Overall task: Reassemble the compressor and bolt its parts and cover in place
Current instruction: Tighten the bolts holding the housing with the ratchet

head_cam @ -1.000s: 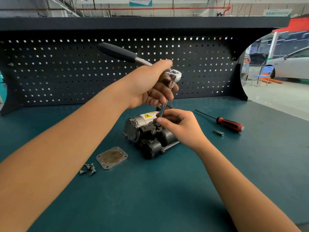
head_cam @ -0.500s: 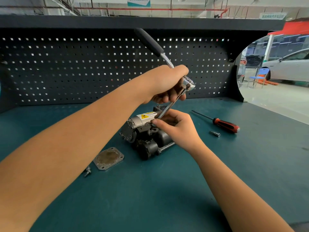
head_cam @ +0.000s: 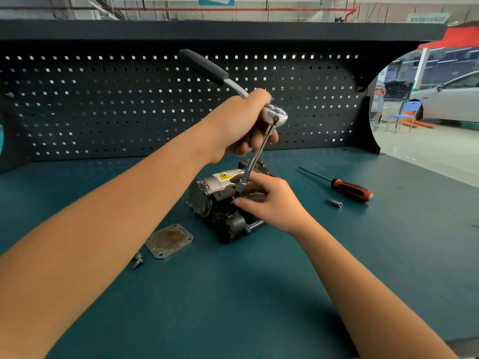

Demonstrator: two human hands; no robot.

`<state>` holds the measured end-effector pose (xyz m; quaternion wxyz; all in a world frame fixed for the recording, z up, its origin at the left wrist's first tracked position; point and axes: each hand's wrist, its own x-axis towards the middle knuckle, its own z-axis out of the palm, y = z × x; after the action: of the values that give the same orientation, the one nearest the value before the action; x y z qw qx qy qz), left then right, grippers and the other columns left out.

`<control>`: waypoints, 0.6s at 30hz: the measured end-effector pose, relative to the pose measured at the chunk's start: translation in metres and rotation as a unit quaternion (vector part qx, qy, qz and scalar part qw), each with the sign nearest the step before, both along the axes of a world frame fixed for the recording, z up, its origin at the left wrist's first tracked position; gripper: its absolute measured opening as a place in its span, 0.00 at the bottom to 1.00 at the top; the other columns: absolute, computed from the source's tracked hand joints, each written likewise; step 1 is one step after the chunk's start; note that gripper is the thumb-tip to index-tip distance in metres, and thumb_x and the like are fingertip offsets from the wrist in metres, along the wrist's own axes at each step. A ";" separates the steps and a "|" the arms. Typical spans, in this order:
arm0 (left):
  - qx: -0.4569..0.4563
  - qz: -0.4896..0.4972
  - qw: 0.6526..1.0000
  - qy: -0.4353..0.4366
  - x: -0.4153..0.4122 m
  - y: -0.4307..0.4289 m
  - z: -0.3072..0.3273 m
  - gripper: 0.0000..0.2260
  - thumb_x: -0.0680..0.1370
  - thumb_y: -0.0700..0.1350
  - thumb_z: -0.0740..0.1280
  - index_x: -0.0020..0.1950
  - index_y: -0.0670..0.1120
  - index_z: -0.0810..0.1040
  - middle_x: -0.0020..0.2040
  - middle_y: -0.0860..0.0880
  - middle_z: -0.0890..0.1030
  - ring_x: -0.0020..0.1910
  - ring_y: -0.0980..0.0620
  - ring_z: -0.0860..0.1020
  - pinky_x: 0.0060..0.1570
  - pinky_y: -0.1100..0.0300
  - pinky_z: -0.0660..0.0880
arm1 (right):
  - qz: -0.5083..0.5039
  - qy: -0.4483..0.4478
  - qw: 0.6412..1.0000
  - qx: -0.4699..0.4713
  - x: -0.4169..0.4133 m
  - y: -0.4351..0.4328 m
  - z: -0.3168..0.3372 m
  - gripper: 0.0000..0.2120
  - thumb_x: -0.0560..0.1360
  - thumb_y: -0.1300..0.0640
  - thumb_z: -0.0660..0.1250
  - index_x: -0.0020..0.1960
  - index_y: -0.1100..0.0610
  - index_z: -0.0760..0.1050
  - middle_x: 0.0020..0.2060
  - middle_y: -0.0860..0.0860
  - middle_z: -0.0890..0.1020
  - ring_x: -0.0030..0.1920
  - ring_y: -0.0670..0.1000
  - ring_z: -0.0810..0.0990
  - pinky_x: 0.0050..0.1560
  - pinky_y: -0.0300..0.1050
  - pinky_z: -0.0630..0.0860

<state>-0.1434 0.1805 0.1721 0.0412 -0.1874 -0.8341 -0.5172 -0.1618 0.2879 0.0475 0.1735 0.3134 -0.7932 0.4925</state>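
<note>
Steel ratchet (head_cam: 279,114) gripped at its head in our left hand (head_cam: 239,125), we pinch its socket end (head_cam: 241,186) against the compressor (head_cam: 203,196) on the table (head_cam: 233,307) with our right hand (head_cam: 273,204); cover plate (head_cam: 169,240) and bolts (head_cam: 137,260) lie alongside, unfitted.

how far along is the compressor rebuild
The compressor looks mostly assembled. In hand: the left hand grips the ratchet, and the right hand pinches its extension onto the compressor, seemingly tightening there. Left: the cover and bolts lie loose on the bench.
</note>
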 end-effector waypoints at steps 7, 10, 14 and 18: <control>0.030 0.015 0.998 0.052 0.005 -0.004 -0.006 0.24 0.80 0.50 0.52 0.30 0.41 0.77 0.19 0.50 0.72 0.18 0.54 0.65 0.20 0.69 0.63 | -0.025 -0.019 0.998 -0.050 -0.007 -0.006 -0.008 0.24 0.68 0.65 0.74 0.56 0.42 0.72 0.37 0.43 0.81 0.40 0.39 0.79 0.52 0.35 0.76; 0.054 0.022 0.996 0.068 0.009 -0.005 -0.011 0.23 0.81 0.50 0.52 0.33 0.40 0.76 0.20 0.50 0.74 0.18 0.54 0.67 0.21 0.69 0.64 | -0.036 -0.027 0.998 -0.054 -0.008 -0.007 -0.009 0.24 0.68 0.64 0.74 0.60 0.48 0.74 0.37 0.44 0.81 0.41 0.41 0.80 0.53 0.36 0.77; 0.050 0.017 0.997 0.059 0.014 -0.011 -0.015 0.25 0.80 0.50 0.51 0.32 0.40 0.78 0.20 0.48 0.74 0.18 0.53 0.69 0.21 0.69 0.66 | -0.028 -0.039 0.997 -0.052 -0.006 -0.006 -0.007 0.24 0.68 0.64 0.74 0.63 0.55 0.74 0.38 0.46 0.81 0.42 0.44 0.80 0.54 0.38 0.77; -0.008 -0.007 0.999 0.032 0.018 -0.017 -0.010 0.29 0.80 0.52 0.51 0.25 0.45 0.79 0.20 0.48 0.73 0.19 0.52 0.68 0.21 0.69 0.66 | -0.033 0.015 0.999 -0.020 0.001 -0.006 -0.004 0.18 0.70 0.62 0.73 0.59 0.56 0.77 0.41 0.47 0.82 0.45 0.46 0.81 0.55 0.39 0.76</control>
<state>-0.1253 0.1636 0.1620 0.0630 -0.2097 -0.8351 -0.5047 -0.1608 0.2818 0.0434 0.2080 0.2912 -0.7900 0.4978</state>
